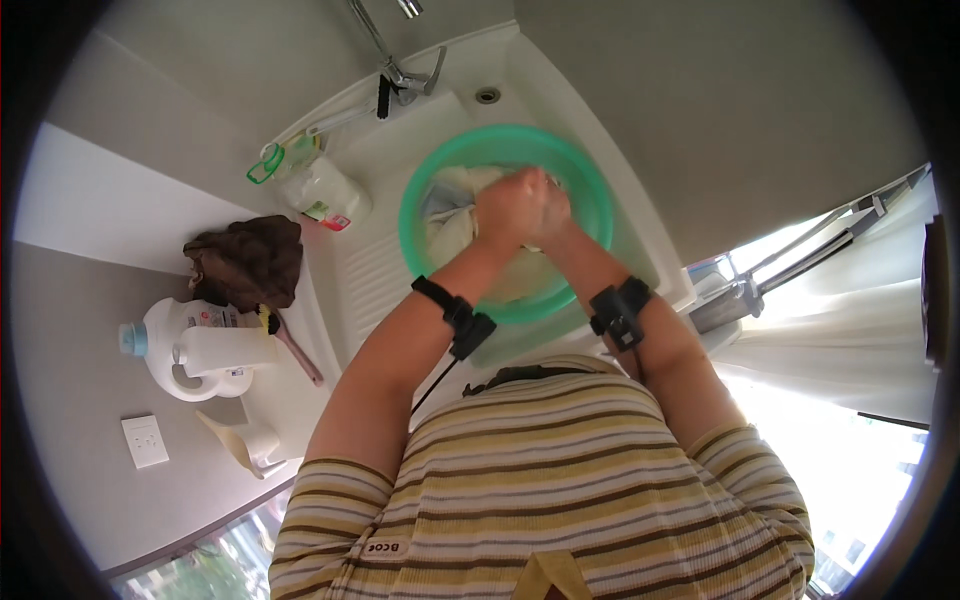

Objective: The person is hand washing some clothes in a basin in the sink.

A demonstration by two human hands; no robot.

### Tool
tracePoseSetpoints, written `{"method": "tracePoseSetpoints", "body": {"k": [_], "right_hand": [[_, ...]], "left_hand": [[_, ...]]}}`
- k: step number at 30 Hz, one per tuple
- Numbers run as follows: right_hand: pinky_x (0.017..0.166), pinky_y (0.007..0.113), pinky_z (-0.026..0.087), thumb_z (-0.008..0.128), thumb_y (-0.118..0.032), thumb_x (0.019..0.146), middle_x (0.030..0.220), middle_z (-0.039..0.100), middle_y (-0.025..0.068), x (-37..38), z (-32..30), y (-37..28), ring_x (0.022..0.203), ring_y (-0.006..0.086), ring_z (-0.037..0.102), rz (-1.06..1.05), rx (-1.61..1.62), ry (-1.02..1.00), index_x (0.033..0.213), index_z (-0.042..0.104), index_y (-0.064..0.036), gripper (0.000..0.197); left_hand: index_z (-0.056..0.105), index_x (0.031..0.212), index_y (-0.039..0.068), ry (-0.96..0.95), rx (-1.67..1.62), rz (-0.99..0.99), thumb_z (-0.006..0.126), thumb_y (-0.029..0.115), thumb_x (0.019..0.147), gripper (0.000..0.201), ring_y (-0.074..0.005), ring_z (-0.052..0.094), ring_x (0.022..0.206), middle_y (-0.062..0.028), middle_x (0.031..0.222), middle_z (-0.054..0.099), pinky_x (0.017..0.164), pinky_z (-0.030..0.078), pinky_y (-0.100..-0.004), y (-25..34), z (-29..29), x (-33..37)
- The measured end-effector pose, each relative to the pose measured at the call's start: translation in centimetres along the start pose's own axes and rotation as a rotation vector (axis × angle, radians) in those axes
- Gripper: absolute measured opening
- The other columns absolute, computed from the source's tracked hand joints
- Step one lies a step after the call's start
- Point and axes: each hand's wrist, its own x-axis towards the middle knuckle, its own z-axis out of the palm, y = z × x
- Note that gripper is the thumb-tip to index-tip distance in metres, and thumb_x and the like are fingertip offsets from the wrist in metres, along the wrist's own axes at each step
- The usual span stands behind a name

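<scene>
A translucent green basin (592,215) stands in the white sink, with wet cream and pale blue cloth (452,215) heaped in cloudy water. Above it my left hand (507,207) and my right hand (554,215) press together, slightly smeared by motion. Both are closed, with a bunched bit of the cream cloth seeming to be caught between them. Most of the fingers and the part they grip are hidden. Black bands with small devices sit on both forearms.
The white sink (370,265) has a ribbed washboard slope on its left and a chrome tap (405,80) at the back. Along the left ledge stand a clear green-handled bottle (325,192), a brown cloth (250,262), a white detergent jug (190,350), a brush (297,355) and a cream scoop (245,442).
</scene>
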Motion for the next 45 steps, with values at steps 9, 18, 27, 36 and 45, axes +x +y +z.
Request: {"method": "tracePoseSetpoints", "body": {"k": [9, 18, 27, 36, 45], "right_hand": [[0.084, 0.038, 0.05, 0.052, -0.035, 0.096, 0.109, 0.064, 0.0087, -2.3, 1.9, -2.2, 0.099, 0.0236, 0.061, -0.185, -0.722, 0.075, 0.12, 0.058, -0.0084, 0.037], [0.079, 0.033, 0.048, 0.039, -0.03, 0.103, 0.088, 0.06, 0.0039, -0.5, -0.4, -3.2, 0.084, 0.0174, 0.058, -0.32, -1.027, -0.103, 0.098, 0.059, -0.0085, 0.03], [0.079, 0.034, 0.05, 0.07, -0.022, 0.084, 0.088, 0.056, 0.0049, -5.4, 2.2, -5.8, 0.088, 0.0205, 0.059, -0.274, -0.825, -0.061, 0.106, 0.06, -0.0085, 0.028], [0.09, 0.039, 0.048, 0.056, -0.021, 0.088, 0.127, 0.048, 0.0166, -6.1, -2.1, -2.2, 0.116, 0.0306, 0.051, -0.312, -2.541, 0.17, 0.127, 0.051, -0.0021, 0.043], [0.1, 0.04, 0.041, 0.061, -0.021, 0.081, 0.131, 0.049, 0.0197, -5.2, -4.7, 1.5, 0.117, 0.0332, 0.052, -0.264, -2.753, 0.033, 0.128, 0.048, 0.0024, 0.054]], "left_hand": [[0.062, 0.074, 0.004, 0.11, 0.001, 0.051, 0.048, 0.028, 0.097, 0.036, -0.039, 0.061, 0.067, -0.0187, 0.069, 0.061, 0.059, 0.047, -0.0482, 3.4, 0.7, -1.0], [0.058, 0.069, 0.005, 0.181, 0.026, 0.102, 0.054, 0.029, 0.095, 0.036, -0.0378, 0.059, 0.06, -0.0176, 0.066, 0.06, 0.054, 0.046, -0.0463, 3.9, 0.9, -0.9], [0.06, 0.099, 0.01, 0.033, -0.021, -0.086, 0.064, 0.029, 0.089, 0.022, -0.0339, 0.064, 0.066, -0.0129, 0.08, 0.066, 0.059, 0.051, -0.0426, -5.2, -2.6, 0.5], [0.038, 0.146, 0.019, -0.602, 0.356, 0.097, 0.066, 0.018, 0.08, 0.072, -0.0294, 0.05, 0.12, -0.0148, 0.135, 0.045, 0.089, 0.047, -0.0432, -3.6, -1.1, -4.6], [0.048, 0.134, 0.013, -0.743, 0.614, 0.187, 0.044, 0.02, 0.093, 0.042, -0.0281, 0.047, 0.125, -0.0101, 0.136, 0.044, 0.095, 0.042, -0.0443, -6.6, 3.6, -6.4]]}}
